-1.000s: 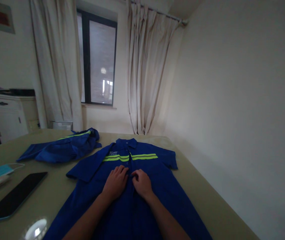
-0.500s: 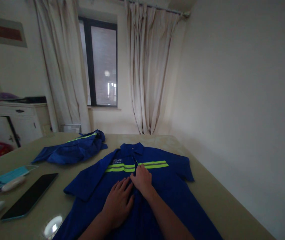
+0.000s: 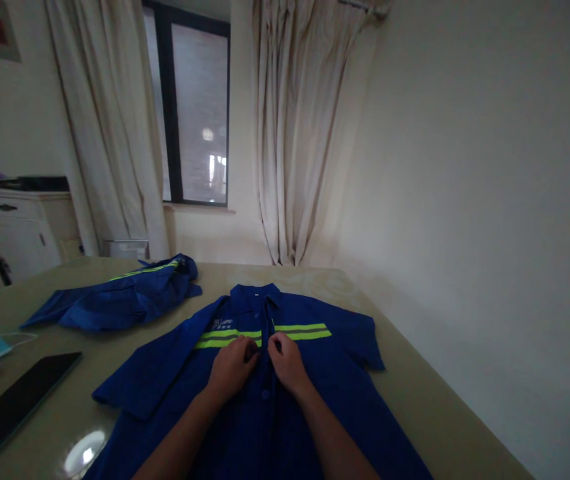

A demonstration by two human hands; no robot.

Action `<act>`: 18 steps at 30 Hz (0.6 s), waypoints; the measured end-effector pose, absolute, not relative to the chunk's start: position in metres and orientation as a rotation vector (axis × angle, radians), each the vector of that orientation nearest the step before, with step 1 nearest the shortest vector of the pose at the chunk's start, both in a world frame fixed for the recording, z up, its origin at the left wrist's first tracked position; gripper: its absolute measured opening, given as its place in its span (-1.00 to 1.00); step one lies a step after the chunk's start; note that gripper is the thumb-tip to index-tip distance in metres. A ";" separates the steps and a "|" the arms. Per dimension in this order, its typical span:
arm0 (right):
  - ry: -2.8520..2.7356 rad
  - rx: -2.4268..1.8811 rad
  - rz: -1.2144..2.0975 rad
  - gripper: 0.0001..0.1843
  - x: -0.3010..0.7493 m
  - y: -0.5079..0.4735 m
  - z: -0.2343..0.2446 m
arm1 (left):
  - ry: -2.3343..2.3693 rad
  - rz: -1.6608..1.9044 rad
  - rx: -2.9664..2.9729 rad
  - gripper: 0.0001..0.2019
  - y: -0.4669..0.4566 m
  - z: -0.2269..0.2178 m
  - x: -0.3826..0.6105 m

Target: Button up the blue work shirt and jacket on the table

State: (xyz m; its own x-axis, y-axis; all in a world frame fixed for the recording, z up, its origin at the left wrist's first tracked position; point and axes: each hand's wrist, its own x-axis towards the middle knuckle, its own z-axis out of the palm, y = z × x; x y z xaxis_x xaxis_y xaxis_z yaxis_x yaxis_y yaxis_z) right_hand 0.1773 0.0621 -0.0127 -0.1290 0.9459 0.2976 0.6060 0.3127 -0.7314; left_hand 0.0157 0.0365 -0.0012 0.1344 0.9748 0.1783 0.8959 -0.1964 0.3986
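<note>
1. Two curled hands, mine, rest at the lower centre of the frame: my left hand (image 3: 232,365) and my right hand (image 3: 287,363), one on each side of the shirt's front opening (image 3: 267,367). Thumbs and fingers are drawn together, but I cannot tell whether either pinches cloth.
2. Under them, the blue shirt (image 3: 335,387) lies front up on the table (image 3: 425,417), collar (image 3: 255,293) away from me, filling the lower centre.
3. At the yellow stripe (image 3: 305,328), its two halves sit slightly apart. If I matched the wrong points along the opening, I think the front could end up crooked.
4. One button (image 3: 265,394) shows below my hands; it is small and the same blue, so poor light could make me miss it.
5. Pulling unevenly could drag the shirt across the smooth table, rumpling it towards the phone (image 3: 19,407) at lower left.
</note>
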 end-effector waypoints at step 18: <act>-1.916 -1.343 0.652 -0.90 0.179 0.052 -0.003 | 1.744 0.698 2.263 -0.88 0.033 -0.004 0.014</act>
